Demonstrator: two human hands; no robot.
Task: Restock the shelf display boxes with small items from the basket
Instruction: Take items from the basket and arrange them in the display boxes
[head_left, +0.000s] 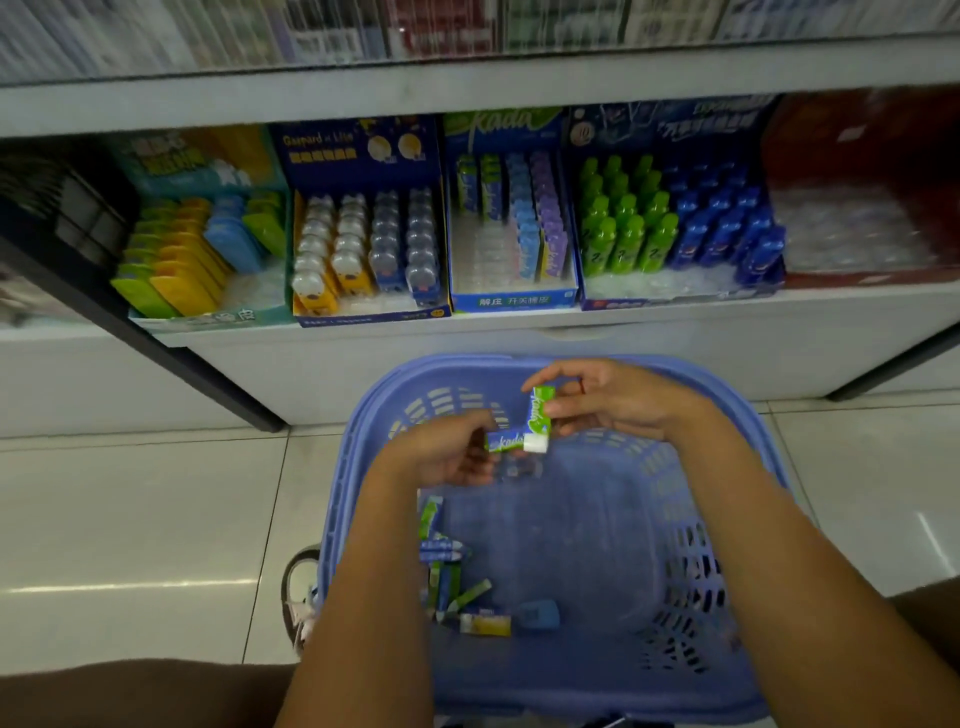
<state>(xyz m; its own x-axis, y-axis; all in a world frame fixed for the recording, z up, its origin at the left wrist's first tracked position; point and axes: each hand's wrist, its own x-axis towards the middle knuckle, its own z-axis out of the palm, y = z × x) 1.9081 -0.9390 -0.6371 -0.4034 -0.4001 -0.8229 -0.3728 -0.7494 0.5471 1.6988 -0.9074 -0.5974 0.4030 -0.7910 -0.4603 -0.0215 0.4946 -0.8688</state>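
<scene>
My left hand (447, 457) clamps its fingers (467, 423) on a sideways green packet (503, 442). My right hand (618, 400) pinches an upright green packet (540, 410), touching the first. Below my fingers, in the basket (737, 410), lie loose packets (452, 577). Beyond stands the display box (514, 301).

Open gaps in kada box (511, 300)

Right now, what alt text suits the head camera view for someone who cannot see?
Over a blue basket, the left hand holds a green pack level while the right hand pinches a second green pack upright. More small items lie in the basket's bottom, and display boxes line the shelf behind.
</scene>
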